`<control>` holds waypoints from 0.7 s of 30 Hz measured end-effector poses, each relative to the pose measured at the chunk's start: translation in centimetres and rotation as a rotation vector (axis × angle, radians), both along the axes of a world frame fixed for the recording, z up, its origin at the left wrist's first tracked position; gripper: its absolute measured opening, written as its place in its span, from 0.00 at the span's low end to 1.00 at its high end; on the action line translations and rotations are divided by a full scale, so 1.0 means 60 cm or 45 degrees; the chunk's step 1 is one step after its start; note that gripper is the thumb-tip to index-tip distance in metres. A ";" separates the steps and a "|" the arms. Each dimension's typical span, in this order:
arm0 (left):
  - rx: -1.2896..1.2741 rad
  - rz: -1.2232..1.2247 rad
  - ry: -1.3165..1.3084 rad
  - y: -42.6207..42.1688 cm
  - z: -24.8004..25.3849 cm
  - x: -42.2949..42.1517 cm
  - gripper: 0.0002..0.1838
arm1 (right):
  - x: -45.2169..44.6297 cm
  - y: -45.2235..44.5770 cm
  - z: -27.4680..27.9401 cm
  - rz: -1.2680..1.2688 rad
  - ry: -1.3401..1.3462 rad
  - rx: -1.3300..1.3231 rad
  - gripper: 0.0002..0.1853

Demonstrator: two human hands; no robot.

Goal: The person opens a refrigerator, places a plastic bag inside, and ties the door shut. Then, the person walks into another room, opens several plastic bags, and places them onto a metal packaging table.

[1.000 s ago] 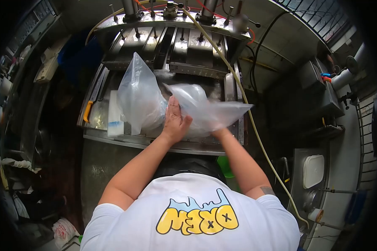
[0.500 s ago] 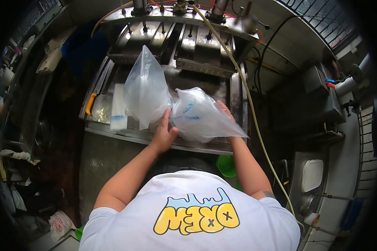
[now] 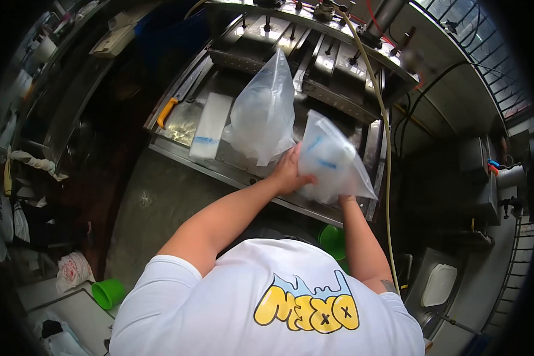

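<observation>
A clear plastic bag (image 3: 329, 163) with blue print and whitish contents is between my two hands, above the front of a metal work surface. My left hand (image 3: 289, 173) grips its left side, with the thumb toward me. Behind the bag's lower right is my right hand (image 3: 346, 199); its fingers are mostly hidden by the plastic. Just left of my left hand stands a second filled plastic bag (image 3: 264, 113), its top peaked upward. Beside that bag lies a stack of flat white bags (image 3: 211, 126) with a blue print band.
A yellow-handled knife or saw (image 3: 167, 113) lies at the surface's left edge. Metal press plates (image 3: 344, 71) stand at the back. A pale hose (image 3: 385, 154) hangs down the right side. Green containers (image 3: 332, 240) (image 3: 108, 293) sit below.
The held bag has turned more upright between my hands, and its print now faces me differently. My head view has shifted left and tilted, so the bench appears farther right.
</observation>
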State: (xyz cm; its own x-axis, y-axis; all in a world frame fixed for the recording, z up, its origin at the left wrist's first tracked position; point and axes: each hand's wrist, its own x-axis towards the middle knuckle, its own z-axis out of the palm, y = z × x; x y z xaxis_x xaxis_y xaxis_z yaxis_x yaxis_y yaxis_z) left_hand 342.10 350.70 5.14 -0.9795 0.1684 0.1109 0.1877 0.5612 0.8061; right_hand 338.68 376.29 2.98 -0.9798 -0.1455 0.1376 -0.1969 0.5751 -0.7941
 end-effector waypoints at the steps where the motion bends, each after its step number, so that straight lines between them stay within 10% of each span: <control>1: 0.056 0.104 0.020 0.001 0.009 -0.001 0.63 | -0.002 -0.006 0.004 -0.048 0.075 0.079 0.30; 5: 0.391 0.009 -0.421 -0.025 0.032 -0.002 0.58 | -0.025 -0.027 -0.015 -0.236 0.476 0.505 0.30; 9: -0.049 -0.141 -0.399 -0.108 0.037 0.081 0.31 | -0.033 -0.028 -0.062 -0.282 0.629 1.132 0.28; 11: -0.272 -0.186 -0.542 -0.189 0.041 0.112 0.25 | 0.009 -0.052 0.016 -0.197 -0.041 -0.402 0.23; 14: -0.262 0.550 -0.310 -0.315 0.011 0.121 0.17 | 0.062 -0.053 0.063 -0.683 -0.210 -1.164 0.20; 21: -0.622 0.906 0.289 -0.483 -0.048 0.025 0.15 | 0.216 -0.044 0.024 -0.274 -0.487 -0.583 0.17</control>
